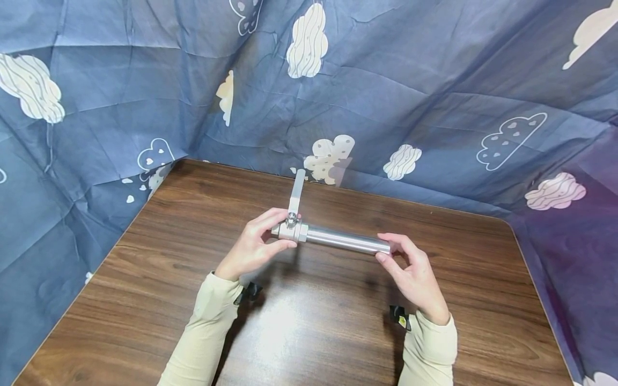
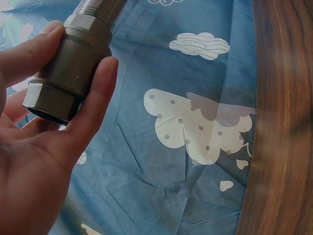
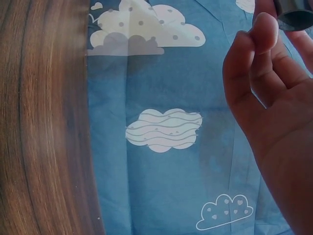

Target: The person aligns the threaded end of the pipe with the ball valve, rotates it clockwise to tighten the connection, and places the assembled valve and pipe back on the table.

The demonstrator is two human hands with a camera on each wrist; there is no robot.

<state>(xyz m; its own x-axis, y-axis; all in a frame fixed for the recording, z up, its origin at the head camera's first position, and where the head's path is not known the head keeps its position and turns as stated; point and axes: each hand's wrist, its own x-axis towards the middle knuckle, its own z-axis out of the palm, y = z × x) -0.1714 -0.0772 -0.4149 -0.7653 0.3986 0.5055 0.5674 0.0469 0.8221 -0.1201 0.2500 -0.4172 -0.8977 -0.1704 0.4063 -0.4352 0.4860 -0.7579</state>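
Right, blue cloud-print cloth [image 1: 410, 96] is draped behind & around everything, w/ white and cream clouds printed on it. Below it a dark wood-grain surface [image 1: 314, 332] is seen, its far edge meeting the cloth. Two cream sleeves [image 1: 207, 327] come in from the bottom of the head view. Held in the air above the surface, approx. centre, is a metal valve w/ pipe [image 1: 333, 237]: the hex valve body sits at the left end, the shiny pipe runs off to the right, and a flat lever handle [image 1: 296, 190] sticks up and away from the body. Left hand [image 1: 253, 247] is wrapped round the valve body, thumb on one side & fingers on the other, confirmed in the left wrist view. Right hand [image 1: 415, 273] is pinching the pipe's far end between thumb & fingertips.
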